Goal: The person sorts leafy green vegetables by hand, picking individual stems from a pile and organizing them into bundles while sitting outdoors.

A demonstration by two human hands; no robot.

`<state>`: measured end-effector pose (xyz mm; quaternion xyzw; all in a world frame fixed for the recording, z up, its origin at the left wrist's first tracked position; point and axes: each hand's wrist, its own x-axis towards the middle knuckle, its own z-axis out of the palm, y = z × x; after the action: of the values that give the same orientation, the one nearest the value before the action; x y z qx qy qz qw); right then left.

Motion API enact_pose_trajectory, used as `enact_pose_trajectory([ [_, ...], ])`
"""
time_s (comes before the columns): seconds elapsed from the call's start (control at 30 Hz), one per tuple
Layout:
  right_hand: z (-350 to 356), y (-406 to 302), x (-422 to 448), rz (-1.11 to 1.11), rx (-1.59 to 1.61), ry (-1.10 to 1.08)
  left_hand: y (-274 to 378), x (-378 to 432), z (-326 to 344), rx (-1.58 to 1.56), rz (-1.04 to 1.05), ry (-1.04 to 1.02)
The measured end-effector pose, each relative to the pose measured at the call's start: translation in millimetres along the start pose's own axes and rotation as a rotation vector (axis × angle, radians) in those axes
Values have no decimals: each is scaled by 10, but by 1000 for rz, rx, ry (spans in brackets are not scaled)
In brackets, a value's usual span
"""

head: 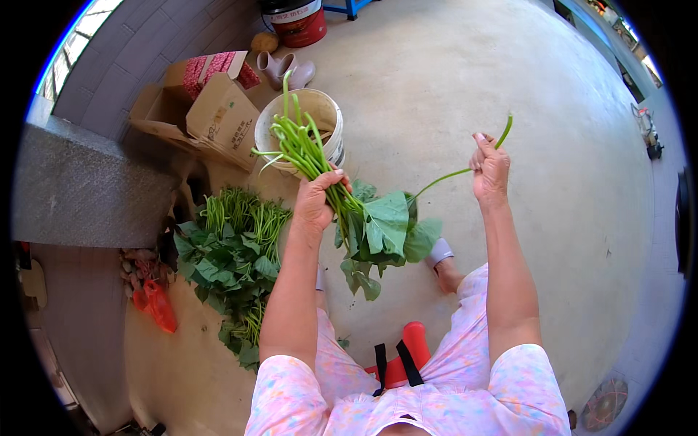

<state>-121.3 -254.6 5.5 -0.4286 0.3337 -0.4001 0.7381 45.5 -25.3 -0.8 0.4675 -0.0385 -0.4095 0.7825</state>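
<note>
A bunch of green leafy stems [311, 150] is gripped in my left hand [319, 199], cut ends up and broad leaves [386, 223] hanging to the lower right. Off to the right, my right hand [491, 166] pinches a single green stem [444, 179] with a leaf at its far end, beside the bunch's leaves. Its bare end sticks up past my fingers. Behind the bunch stands a white plastic bucket [332, 117], whose contents are mostly hidden. Left of my left forearm, a heap of similar leafy stems [229, 256] lies on the floor.
An open cardboard box [221, 122], a pair of rubber boots [297, 73] and a red-and-black bucket [299, 27] stand at the back left. A red plastic bag [158, 305] lies left of the heap. Between my legs is a red object [414, 343] with black straps.
</note>
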Motion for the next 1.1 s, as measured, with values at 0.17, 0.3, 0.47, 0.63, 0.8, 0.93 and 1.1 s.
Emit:
enact_pose_trajectory([
  [0.17,243,35,-168,-194,-493,25,-4,-42,-81,-99,-59,-174],
  [0.3,187,148,-85,-161,-420,-48,-80,-30,-16,-177,-85,-303],
  [0.47,325,206,-200,211,-404,-211,-117,-54,31,-173,-115,-396],
  [0.63,401,315,-238,237,-402,-181,-187,-78,104,-164,-142,-426],
  [0.8,539,418,-343,402,-288,-264,-310,-92,169,-95,-204,-423],
  [0.93,637,494,-449,477,-168,-356,-373,-98,225,-48,-242,-422],
  [1.1,666,573,-511,485,-17,-445,-412,-87,236,-2,-272,-381],
])
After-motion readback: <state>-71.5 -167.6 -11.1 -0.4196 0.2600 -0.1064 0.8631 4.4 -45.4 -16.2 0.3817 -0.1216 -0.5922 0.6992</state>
